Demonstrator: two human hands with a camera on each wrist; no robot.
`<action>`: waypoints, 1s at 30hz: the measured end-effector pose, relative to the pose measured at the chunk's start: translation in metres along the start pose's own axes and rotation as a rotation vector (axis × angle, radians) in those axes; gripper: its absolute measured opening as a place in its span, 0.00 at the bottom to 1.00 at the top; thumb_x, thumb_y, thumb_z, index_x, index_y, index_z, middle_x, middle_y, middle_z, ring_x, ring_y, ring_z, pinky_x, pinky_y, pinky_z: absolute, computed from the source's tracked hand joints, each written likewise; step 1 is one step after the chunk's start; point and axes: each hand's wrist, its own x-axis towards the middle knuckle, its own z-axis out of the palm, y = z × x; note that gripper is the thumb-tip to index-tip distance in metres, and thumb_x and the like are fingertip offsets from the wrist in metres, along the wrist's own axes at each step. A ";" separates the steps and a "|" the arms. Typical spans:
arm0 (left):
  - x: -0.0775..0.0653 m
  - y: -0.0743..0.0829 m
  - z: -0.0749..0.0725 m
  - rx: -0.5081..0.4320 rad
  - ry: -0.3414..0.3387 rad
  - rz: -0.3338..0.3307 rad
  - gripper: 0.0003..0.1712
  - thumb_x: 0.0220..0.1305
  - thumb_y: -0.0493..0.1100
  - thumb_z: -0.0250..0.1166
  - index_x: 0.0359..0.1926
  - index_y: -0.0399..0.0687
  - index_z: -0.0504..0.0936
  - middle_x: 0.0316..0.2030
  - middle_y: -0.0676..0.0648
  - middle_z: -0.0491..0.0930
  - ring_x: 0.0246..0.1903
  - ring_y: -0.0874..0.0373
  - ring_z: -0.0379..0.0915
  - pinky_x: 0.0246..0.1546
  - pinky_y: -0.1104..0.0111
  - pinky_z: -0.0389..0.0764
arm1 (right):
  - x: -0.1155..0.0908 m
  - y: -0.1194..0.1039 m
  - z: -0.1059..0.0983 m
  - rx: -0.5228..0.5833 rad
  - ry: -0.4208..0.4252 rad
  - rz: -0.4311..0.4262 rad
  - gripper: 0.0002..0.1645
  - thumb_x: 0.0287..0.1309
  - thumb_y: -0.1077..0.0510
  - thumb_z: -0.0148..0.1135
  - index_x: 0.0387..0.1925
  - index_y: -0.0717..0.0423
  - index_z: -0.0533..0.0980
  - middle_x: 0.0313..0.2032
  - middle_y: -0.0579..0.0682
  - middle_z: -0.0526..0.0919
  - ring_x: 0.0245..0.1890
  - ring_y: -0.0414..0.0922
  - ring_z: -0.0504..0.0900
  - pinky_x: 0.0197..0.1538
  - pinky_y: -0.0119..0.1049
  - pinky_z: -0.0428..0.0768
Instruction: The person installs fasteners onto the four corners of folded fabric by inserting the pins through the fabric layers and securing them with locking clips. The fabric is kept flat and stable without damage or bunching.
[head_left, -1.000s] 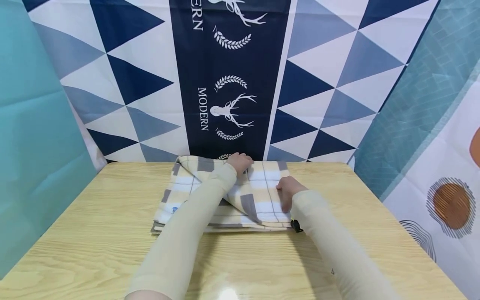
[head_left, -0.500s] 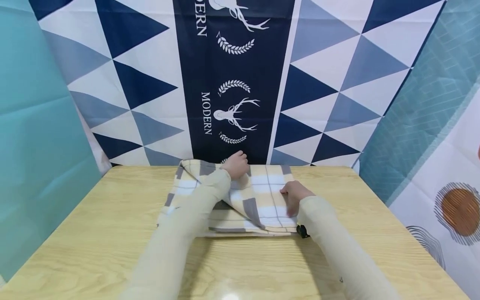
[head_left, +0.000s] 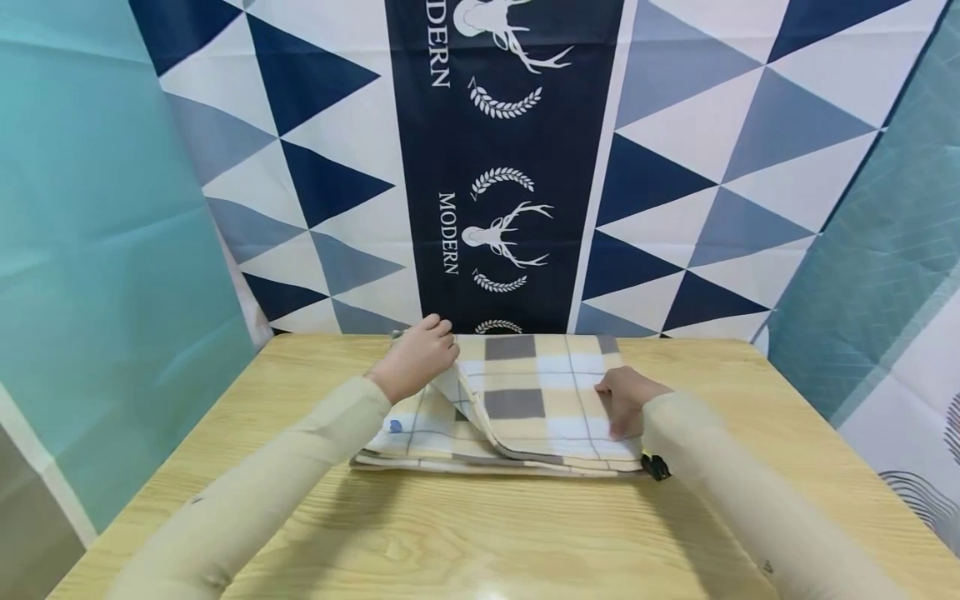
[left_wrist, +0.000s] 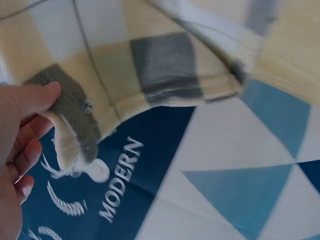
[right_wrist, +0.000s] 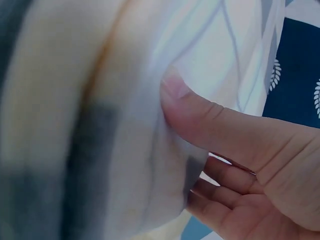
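A plaid fleece blanket (head_left: 570, 408) in cream, white and grey lies folded in layers on the wooden table. Its top layer lifts at the left, where my left hand (head_left: 420, 358) pinches a corner. The left wrist view shows thumb and fingers around this grey-and-cream corner (left_wrist: 75, 102), which hangs slightly curled. At the blanket's right edge, my right hand (head_left: 630, 396) grips the folded layers. Seen from the right wrist, the thumb (right_wrist: 187, 107) presses on the upper side while the other fingers are partly hidden behind the cloth.
The light wooden table (head_left: 450, 533) ends at a patterned curtain (head_left: 495, 167) behind the blanket. A teal sheet (head_left: 135, 250) hangs on the left, and another teal and white sheet (head_left: 870, 317) on the right. A small black object (head_left: 655, 467) sits beneath my right wrist.
My left hand has moved left, drawing the blanket's top layer with it, so the diagonal fold has shifted and more plaid shows flat. The right hand stays at the right edge. The head view has shifted.
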 end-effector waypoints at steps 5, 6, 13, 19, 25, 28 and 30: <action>-0.036 0.002 -0.011 -0.137 0.030 -0.026 0.04 0.58 0.43 0.67 0.34 0.49 0.85 0.32 0.52 0.86 0.38 0.56 0.75 0.47 0.64 0.73 | -0.011 0.017 -0.002 -0.026 0.025 -0.051 0.54 0.27 0.55 0.84 0.60 0.68 0.71 0.60 0.69 0.72 0.60 0.66 0.71 0.64 0.55 0.72; -0.043 0.003 -0.012 -0.153 0.032 -0.025 0.05 0.58 0.43 0.68 0.34 0.49 0.85 0.32 0.52 0.86 0.38 0.56 0.75 0.47 0.64 0.74 | -0.012 0.019 -0.004 -0.021 0.031 -0.052 0.54 0.27 0.54 0.84 0.60 0.68 0.71 0.60 0.69 0.72 0.60 0.66 0.71 0.64 0.55 0.72; -0.069 0.022 -0.002 -0.254 0.076 -0.017 0.03 0.51 0.37 0.69 0.29 0.49 0.84 0.27 0.53 0.84 0.31 0.60 0.79 0.36 0.69 0.78 | -0.016 0.034 -0.012 -0.028 0.061 -0.096 0.55 0.27 0.53 0.84 0.59 0.70 0.70 0.58 0.70 0.73 0.56 0.65 0.74 0.60 0.55 0.75; -0.078 0.039 0.010 -0.280 0.081 -0.042 0.05 0.53 0.38 0.70 0.27 0.50 0.81 0.24 0.53 0.83 0.25 0.62 0.78 0.32 0.70 0.79 | -0.021 0.039 -0.007 0.023 0.032 -0.066 0.56 0.27 0.52 0.84 0.60 0.70 0.70 0.60 0.71 0.71 0.59 0.66 0.71 0.62 0.57 0.72; -0.083 0.046 0.017 -0.369 0.077 -0.083 0.06 0.53 0.37 0.70 0.26 0.48 0.80 0.24 0.52 0.81 0.25 0.60 0.77 0.28 0.70 0.78 | -0.021 0.047 -0.006 0.039 0.063 -0.098 0.55 0.27 0.51 0.84 0.59 0.70 0.70 0.59 0.72 0.72 0.58 0.66 0.72 0.61 0.57 0.73; -0.088 0.048 0.016 -0.469 0.047 -0.124 0.09 0.53 0.38 0.71 0.25 0.48 0.77 0.24 0.52 0.79 0.25 0.60 0.76 0.28 0.70 0.78 | -0.023 0.049 -0.004 0.063 0.080 -0.143 0.52 0.30 0.52 0.83 0.58 0.72 0.71 0.57 0.72 0.73 0.56 0.66 0.73 0.60 0.57 0.74; -0.092 0.048 0.012 -0.553 0.021 -0.164 0.11 0.53 0.40 0.72 0.24 0.49 0.75 0.22 0.53 0.78 0.24 0.62 0.75 0.29 0.70 0.77 | -0.025 0.047 0.002 0.080 0.101 -0.182 0.47 0.34 0.53 0.81 0.56 0.72 0.73 0.52 0.70 0.78 0.50 0.62 0.77 0.56 0.54 0.77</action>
